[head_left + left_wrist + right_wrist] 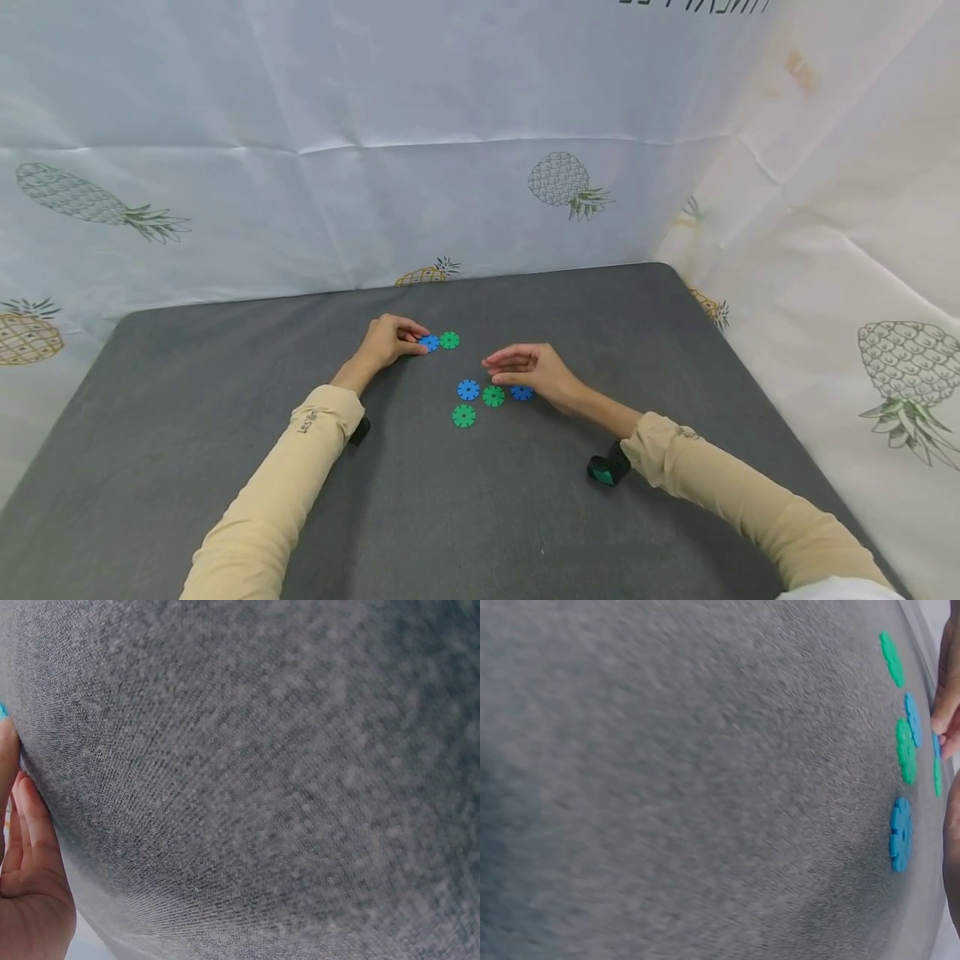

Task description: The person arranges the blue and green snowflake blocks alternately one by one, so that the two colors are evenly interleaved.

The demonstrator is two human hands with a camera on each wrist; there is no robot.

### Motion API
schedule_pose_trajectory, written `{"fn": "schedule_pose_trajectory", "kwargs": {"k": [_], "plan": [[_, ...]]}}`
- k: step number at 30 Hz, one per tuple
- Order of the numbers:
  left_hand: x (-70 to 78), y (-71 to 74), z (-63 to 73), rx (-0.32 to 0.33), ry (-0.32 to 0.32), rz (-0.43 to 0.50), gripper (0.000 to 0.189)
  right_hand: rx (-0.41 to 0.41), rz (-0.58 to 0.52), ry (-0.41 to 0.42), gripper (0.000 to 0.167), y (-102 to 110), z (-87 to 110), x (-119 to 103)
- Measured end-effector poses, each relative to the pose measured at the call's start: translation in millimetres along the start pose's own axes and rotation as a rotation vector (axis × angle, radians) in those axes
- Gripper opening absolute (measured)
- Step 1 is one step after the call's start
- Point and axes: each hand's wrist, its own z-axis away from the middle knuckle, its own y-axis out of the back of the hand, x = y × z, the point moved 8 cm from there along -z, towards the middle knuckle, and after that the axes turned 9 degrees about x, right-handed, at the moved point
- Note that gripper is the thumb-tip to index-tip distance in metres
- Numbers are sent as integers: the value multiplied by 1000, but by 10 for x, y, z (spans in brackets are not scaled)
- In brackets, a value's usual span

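Note:
Toward the back of the table, my left hand (386, 341) pinches the edge of a blue notched plastic disc (430, 342) between thumb and fingers. A green notched disc (449, 340) sits edge to edge with that blue one. My right hand (542, 374) is held over the loose discs, its fingers loosely bent and nothing in them. Below it lies another blue disc (901, 835), partly covered by the hand in the head view. Beside that are a green disc (493, 396), a blue disc (468, 390) and, nearer me, one more green disc (463, 416).
Dark grey cloth covers the table (480, 517). A white curtain printed with pineapples (558, 179) hangs behind and at the right side. Black wrist cameras (609, 467) hang under both sleeve cuffs.

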Motion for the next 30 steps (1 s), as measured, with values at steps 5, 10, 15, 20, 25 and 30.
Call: {"fn": "schedule_pose_trajectory", "kwargs": {"k": [5,10,15,20,25,30], "plan": [[-1,5,2,-1,-6,-5,26,-17,-10,-21,31,-19,85,14],[-7,1,-3,-5,-4,-2,27,-28,-36,-43,32,-20,177,33],[-16,-3,-7,-10,2,-11,27,-42,-41,-32,33,18,264,30],[-29,-9,-12,-16,17,-16,27,-92,-21,-17,36,84,322,40],[-36,-17,-18,-20,20,-7,28,-143,-17,0,38,171,339,42],[-31,-20,-15,-16,8,-4,28,-157,6,7,38,286,328,78]]}}
